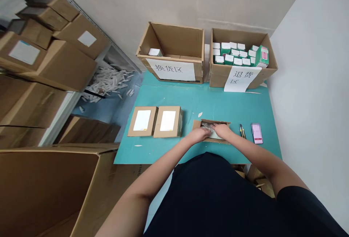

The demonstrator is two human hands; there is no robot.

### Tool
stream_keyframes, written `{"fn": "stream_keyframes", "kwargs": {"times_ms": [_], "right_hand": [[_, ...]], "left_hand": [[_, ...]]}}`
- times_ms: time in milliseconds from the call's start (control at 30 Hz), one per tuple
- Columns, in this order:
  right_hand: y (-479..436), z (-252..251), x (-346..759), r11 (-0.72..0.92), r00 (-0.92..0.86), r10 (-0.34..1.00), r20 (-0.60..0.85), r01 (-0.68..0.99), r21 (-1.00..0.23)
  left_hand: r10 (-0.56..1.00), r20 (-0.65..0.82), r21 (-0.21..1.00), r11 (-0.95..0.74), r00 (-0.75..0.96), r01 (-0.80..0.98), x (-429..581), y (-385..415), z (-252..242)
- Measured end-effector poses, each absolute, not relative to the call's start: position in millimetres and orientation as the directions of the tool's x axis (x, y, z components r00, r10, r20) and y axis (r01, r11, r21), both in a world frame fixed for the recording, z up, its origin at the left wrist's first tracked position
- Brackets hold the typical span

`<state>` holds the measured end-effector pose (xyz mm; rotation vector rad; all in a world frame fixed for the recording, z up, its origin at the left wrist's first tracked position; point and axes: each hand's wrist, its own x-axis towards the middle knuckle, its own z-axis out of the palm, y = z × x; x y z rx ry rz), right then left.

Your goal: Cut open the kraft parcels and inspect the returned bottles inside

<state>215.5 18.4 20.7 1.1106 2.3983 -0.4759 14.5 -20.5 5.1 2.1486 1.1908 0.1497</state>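
My left hand (200, 134) and my right hand (222, 129) meet over a small open cardboard parcel (211, 122) on the teal table mat (196, 100). Both hands rest on silvery bubble wrap (206, 125) inside it, and what lies under the wrap is hidden. To the left stand two flat cardboard parcels (142, 120) (167, 121) with white labels. A yellow-and-black utility knife (242, 131) and a smartphone (257, 133) with a blurred screen lie to the right of my right hand.
Two open cartons with Chinese-labelled paper signs stand at the table's far edge: one (170, 49) holds a single white box, the other (240, 48) several green-and-white boxes. Stacked cardboard boxes and white scraps (107, 84) lie left, with a large open carton (49, 189) near me.
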Motion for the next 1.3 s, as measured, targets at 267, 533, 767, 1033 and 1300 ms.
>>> {"fn": "stream_keyframes", "kwargs": {"times_ms": [267,533,767,1033,1300], "right_hand": [[-2,29,240,0.658,-0.708,0.661,-0.247,0.706,-0.262],[10,14,204,0.674,-0.683,0.500,-0.532,0.693,-0.256],[5,9,187,0.655,-0.633,0.532,-0.562,0.728,-0.200],[-1,1,166,0.581,-0.518,0.628,-0.581,0.808,-0.092],[7,21,193,0.568,-0.574,0.645,-0.504,0.802,-0.185]], "left_hand": [[0.874,-0.285,0.609,-0.152,0.394,0.778,28,-6,9],[0.912,-0.258,0.642,-0.086,0.320,0.762,29,2,7],[0.968,-0.190,0.735,0.028,0.167,0.677,13,-8,6],[0.979,-0.172,0.774,0.068,0.106,0.630,7,-14,-1],[0.985,-0.139,0.807,0.051,0.106,0.589,5,-16,6]]}}
